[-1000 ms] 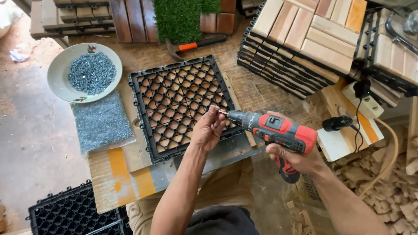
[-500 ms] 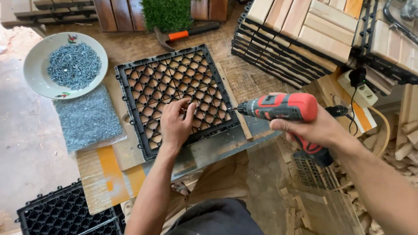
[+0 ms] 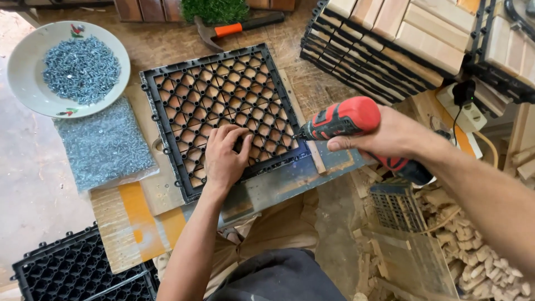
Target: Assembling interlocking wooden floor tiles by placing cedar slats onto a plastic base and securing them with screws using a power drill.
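A black plastic grid tile (image 3: 212, 95) lies face down on a work board, wood showing through its holes. My left hand (image 3: 225, 156) presses flat on the tile's near edge, fingers spread over the grid. My right hand (image 3: 390, 136) grips a red and black cordless drill (image 3: 343, 120), held level. The drill's tip touches the tile's right edge near the front corner.
A white plate of screws (image 3: 69, 69) and a clear bag of screws (image 3: 103, 145) sit left of the tile. A hammer (image 3: 234, 27) lies behind it. Stacked wooden deck tiles (image 3: 390, 44) fill the right back. Another black grid (image 3: 78, 273) lies at the lower left; wood scraps (image 3: 479, 262) at the lower right.
My left hand left the drill's bit and came down flat on the tile. The drill swung left and its tip now meets the tile's right edge.
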